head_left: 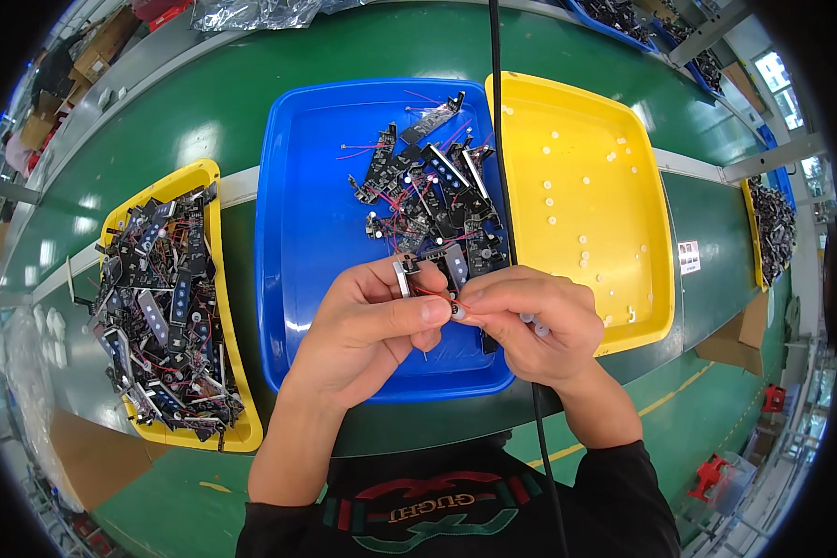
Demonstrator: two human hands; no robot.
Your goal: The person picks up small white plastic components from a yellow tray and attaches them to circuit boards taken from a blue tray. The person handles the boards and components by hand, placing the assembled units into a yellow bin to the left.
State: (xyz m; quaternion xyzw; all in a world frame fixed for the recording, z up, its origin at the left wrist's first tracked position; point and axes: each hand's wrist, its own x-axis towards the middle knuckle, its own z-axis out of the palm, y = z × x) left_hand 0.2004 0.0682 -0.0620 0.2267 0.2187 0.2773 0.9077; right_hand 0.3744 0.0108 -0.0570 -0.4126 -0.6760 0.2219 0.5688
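Note:
Above the near part of a blue tray, my two hands meet. My left hand is closed on a small black circuit board with thin red wires, mostly hidden behind the fingers. My right hand pinches at a small white plastic piece against the board, its fingertips by the wires. More little white pieces are tucked in the curled fingers of that hand. Just beyond the hands lies a heap of black circuit boards with red wires, in the tray's right half.
At right, a yellow tray holds scattered small white pieces. Another yellow tray at left is heaped with boards. A black cable runs down past my right hand. Clear plastic bags lie at the green table's far edge.

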